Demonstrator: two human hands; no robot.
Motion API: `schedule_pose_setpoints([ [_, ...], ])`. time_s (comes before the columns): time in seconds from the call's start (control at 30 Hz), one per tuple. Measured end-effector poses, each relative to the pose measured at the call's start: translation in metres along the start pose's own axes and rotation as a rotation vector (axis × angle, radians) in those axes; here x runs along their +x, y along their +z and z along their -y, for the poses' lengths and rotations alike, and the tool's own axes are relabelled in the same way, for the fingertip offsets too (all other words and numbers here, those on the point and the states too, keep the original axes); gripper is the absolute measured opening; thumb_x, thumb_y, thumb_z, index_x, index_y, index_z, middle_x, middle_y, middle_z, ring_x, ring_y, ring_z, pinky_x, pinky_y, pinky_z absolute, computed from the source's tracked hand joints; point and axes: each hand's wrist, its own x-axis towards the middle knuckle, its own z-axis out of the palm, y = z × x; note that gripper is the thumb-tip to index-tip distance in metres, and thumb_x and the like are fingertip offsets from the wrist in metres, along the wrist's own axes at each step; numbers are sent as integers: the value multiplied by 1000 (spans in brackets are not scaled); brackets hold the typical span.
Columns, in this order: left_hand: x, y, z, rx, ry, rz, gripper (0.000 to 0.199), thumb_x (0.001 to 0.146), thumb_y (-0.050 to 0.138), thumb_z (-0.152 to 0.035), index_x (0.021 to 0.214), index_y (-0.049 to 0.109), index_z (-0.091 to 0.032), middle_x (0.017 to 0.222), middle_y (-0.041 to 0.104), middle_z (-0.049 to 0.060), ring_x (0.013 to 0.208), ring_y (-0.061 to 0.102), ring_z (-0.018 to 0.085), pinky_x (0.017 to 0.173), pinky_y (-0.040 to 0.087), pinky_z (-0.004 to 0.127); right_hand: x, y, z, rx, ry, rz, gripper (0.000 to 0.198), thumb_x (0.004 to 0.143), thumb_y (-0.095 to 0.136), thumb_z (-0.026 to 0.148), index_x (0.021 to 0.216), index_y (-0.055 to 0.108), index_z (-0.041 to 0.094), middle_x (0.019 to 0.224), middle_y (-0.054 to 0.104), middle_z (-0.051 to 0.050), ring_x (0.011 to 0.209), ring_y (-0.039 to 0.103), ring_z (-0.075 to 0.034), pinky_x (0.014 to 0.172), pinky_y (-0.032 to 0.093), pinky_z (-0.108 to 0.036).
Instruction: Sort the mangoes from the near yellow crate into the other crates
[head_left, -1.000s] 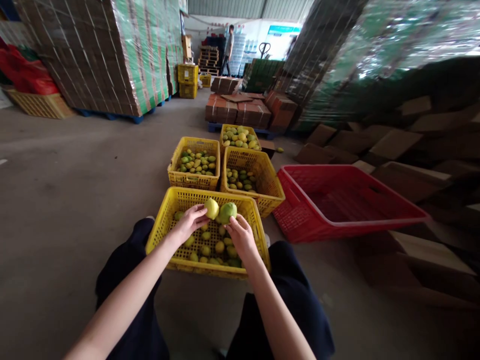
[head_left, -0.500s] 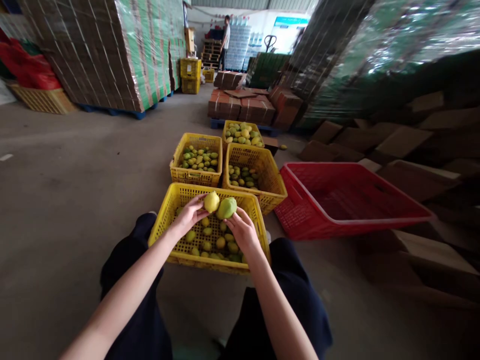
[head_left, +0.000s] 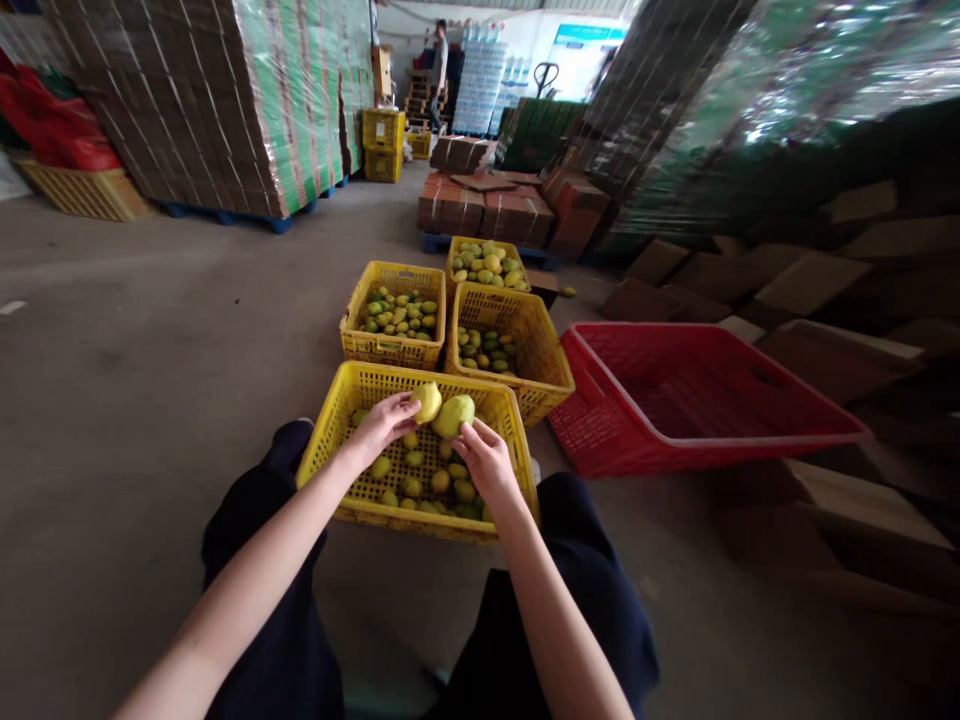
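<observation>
1. Near crate (head_left: 327, 430) — yellow, perforated, placed between my legs (head_left: 255, 520). Loose fruits (head_left: 440, 482), green to yellow, lie on its slotted base, most of them toward the side nearest me.
2. Mid-left crate (head_left: 394, 350) and mid-right crate (head_left: 536, 340), both yellow, both holding similar fruit; the mid-right crate shows more bare inner wall.
3. Far crate (head_left: 450, 262), yellow, fruit heaped close to its rim.
4. Red crate (head_left: 615, 455), broad, just beside the mid-right crate.
5. Edges and room: the near crate's far rim lies close to the two middle crates. Floor (head_left: 187, 420) stretches leftward to the wrapped stack (head_left: 187, 110); cardboard (head_left: 810, 285) crowds the right.
6. My left grip (head_left: 397, 412) is closed on a yellow fruit (head_left: 428, 402), raised above the near crate.
7. My right grip (head_left: 474, 440) holds a green fruit (head_left: 453, 416) beside it — whether the two touch, I cannot tell.
</observation>
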Motion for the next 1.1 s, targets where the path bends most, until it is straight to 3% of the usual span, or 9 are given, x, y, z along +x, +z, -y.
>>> schedule_pose_setpoints([
  [0.13, 4, -4, 3, -81, -8, -30, 21, 74, 80, -19, 92, 70, -13, 93, 73, 8, 87, 68, 17, 90, 49, 30, 4, -6, -1, 72, -11, -45, 42, 52, 92, 39, 85, 71, 22, 76, 73, 2, 65, 68, -15, 75, 59, -33],
  [0.43, 2, -2, -2, -72, 4, 12, 19, 79, 68, -12, 97, 73, -13, 104, 74, 10, 106, 66, 21, 100, 50, 32, 5, -9, 3, 73, 15, -42, 43, 50, 92, 40, 85, 74, 24, 85, 76, -1, 73, 71, -20, 76, 61, -36],
  [0.63, 3, -4, 0, -121, 2, -67, 12, 81, 64, -5, 88, 69, -14, 88, 71, 5, 82, 68, 14, 91, 54, 29, 5, -8, 4, 27, 49, 17, 41, 53, 88, 49, 81, 72, 24, 91, 77, -2, 88, 73, -26, 79, 60, -39],
  [0.77, 1, -1, 0, -82, 16, -82, 8, 81, 69, -9, 87, 69, -14, 91, 70, 5, 83, 67, 14, 90, 53, 30, 3, -4, 5, 16, 58, 30, 43, 56, 85, 54, 83, 73, 23, 86, 76, -3, 87, 73, -27, 77, 59, -38],
  [1.1, 0, 1, 6, 48, 23, 54, 37, 67, 87, -28, 98, 75, -12, 104, 73, 10, 101, 65, 20, 98, 47, 33, -2, 2, -1, -18, -2, 61, 43, 59, 87, 44, 95, 75, 24, 90, 75, -1, 95, 70, -26, 79, 58, -37],
])
